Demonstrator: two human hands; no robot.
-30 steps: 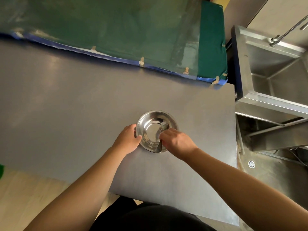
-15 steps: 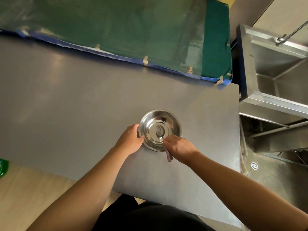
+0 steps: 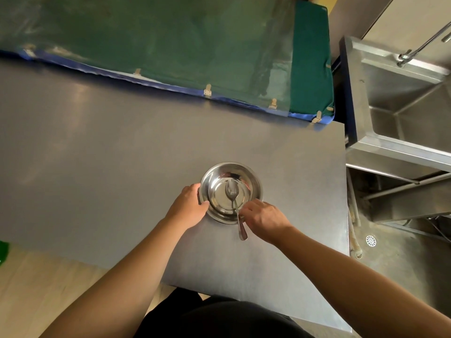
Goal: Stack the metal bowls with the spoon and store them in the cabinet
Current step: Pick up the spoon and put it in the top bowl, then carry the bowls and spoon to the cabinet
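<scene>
A shiny metal bowl [image 3: 219, 176] stands on the grey table [image 3: 97, 167], near its right end. Whether other bowls are nested under it I cannot tell. A metal spoon [image 3: 232, 190] lies in the bowl, and its handle juts over the near rim toward me. My left hand [image 3: 189, 207] grips the bowl's left rim. At the near right rim, my right hand [image 3: 264, 219] pinches the spoon handle with its fingertips.
A green padded mat with a blue edge [image 3: 170, 45] lies along the table's far side. To the right, past the table's edge, stands a steel sink [image 3: 400, 111] with a tap, above a floor drain [image 3: 371, 240]. Wooden floor shows at the lower left.
My right hand has turned the spoon in the bowl, so its handle now points toward me over the near rim. My left hand has stayed on the left rim.
</scene>
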